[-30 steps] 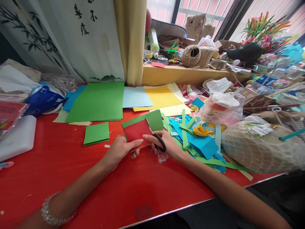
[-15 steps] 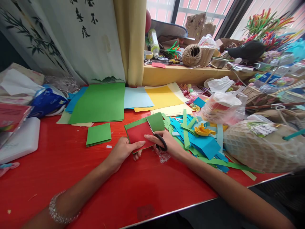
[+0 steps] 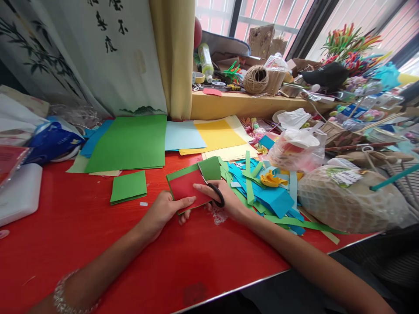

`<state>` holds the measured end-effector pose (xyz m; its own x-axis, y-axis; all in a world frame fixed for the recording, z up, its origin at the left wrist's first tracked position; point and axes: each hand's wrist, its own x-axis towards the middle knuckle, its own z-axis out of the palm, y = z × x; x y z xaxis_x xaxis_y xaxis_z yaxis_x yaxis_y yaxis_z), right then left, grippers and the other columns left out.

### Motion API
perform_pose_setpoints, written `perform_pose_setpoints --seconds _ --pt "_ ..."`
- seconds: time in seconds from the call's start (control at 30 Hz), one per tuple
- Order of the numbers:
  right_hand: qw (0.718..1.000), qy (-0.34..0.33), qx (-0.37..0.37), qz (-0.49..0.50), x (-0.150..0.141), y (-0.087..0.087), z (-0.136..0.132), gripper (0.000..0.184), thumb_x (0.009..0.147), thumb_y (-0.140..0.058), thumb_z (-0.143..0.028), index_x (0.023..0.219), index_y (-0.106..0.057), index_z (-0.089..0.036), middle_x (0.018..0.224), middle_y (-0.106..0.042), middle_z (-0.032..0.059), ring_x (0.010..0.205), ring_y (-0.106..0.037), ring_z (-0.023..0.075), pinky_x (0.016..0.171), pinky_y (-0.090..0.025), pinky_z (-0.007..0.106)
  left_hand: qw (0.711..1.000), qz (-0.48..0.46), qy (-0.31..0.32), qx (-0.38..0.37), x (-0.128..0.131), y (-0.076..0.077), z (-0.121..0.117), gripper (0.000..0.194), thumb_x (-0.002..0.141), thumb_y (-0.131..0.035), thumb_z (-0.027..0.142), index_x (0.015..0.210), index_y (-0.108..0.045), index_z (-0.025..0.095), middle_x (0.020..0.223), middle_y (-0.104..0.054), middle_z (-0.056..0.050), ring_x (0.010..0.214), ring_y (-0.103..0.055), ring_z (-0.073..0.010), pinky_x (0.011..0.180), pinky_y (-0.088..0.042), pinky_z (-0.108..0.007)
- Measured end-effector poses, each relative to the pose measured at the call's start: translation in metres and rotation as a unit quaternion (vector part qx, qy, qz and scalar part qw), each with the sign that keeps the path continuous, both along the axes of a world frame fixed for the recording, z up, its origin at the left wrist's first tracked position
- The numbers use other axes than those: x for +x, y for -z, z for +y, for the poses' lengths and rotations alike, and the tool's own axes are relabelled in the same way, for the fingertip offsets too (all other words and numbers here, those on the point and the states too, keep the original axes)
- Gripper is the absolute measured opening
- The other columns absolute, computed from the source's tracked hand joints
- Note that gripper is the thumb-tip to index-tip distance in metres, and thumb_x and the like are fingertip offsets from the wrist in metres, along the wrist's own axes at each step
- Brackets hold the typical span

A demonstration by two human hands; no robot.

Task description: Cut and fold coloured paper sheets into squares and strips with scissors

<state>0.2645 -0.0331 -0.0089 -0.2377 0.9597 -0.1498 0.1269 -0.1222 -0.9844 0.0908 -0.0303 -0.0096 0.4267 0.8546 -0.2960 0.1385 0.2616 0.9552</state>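
My left hand (image 3: pixel 168 207) pinches a red paper piece (image 3: pixel 186 188) laid over green paper (image 3: pixel 210 168), thumb on top and fingers beneath. My right hand (image 3: pixel 222 197) is closed around black-handled scissors (image 3: pixel 218 194). Their blades sit at the right edge of the red piece, with the green paper reaching beyond them. Part of the blades is hidden by the paper and my fingers. A small stack of cut green paper (image 3: pixel 128 187) lies to the left of my hands, beside a tiny white scrap (image 3: pixel 143 204).
Behind lie a large green sheet (image 3: pixel 131 141), light blue paper (image 3: pixel 183 136) and yellow paper (image 3: pixel 219 135). Blue and green paper strips (image 3: pixel 275 198) heap up at right, by a net-wrapped bundle (image 3: pixel 347 196). A blue packet (image 3: pixel 54 139) and a white case (image 3: pixel 21 192) stand left.
The whole view has shifted slightly, so things appear a little further left. My hands, the papers and the scissors keep nearly the same positions relative to each other.
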Motion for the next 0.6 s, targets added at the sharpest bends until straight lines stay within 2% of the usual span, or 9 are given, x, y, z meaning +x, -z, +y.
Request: perform_pose_setpoints --seconds 0.07,0.37,0.53,0.6 --pt "1.0 0.001 -0.002 0.005 0.0 -0.001 0.0 0.041 0.072 -0.064 -0.05 0.058 -0.041 -0.019 0.047 -0.041 -0.0064 0.042 -0.048 0.0086 0.041 -0.03 0.021 1.0 -0.002 0.004 -0.004 0.001 0.0 -0.001 0.038 0.074 -0.063 0.035 0.044 -0.056 0.015 0.042 -0.055 0.0 0.04 -0.047 -0.0085 0.046 -0.037 -0.021" --pt "1.0 0.014 -0.008 -0.013 -0.002 0.001 -0.001 0.043 0.071 -0.063 -0.054 0.057 -0.044 -0.018 0.042 -0.044 -0.0046 0.04 -0.047 0.0085 0.04 -0.028 0.021 1.0 -0.01 0.0 -0.017 0.0 0.001 0.001 0.039 0.074 -0.064 0.036 0.043 -0.056 0.015 0.04 -0.053 0.0 0.04 -0.045 -0.0081 0.045 -0.036 -0.021" --pt "1.0 0.004 -0.016 -0.007 -0.001 -0.009 0.0 0.046 0.07 -0.063 -0.054 0.056 -0.037 -0.019 0.042 -0.031 -0.0088 0.036 -0.037 0.0054 0.038 -0.024 0.02 0.999 -0.016 0.026 -0.01 -0.001 0.003 0.002 0.04 0.076 -0.062 0.036 0.043 -0.056 0.015 0.042 -0.053 0.0 0.041 -0.045 -0.0082 0.046 -0.037 -0.021" --pt "1.0 0.005 -0.009 -0.026 0.0 -0.01 0.0 0.046 0.071 -0.061 -0.055 0.055 -0.036 -0.019 0.041 -0.031 -0.0086 0.035 -0.036 0.0055 0.038 -0.023 0.02 0.999 -0.015 0.036 -0.01 -0.001 0.004 0.002 0.038 0.076 -0.062 0.036 0.045 -0.056 0.015 0.044 -0.055 0.0 0.042 -0.046 -0.0088 0.046 -0.037 -0.021"
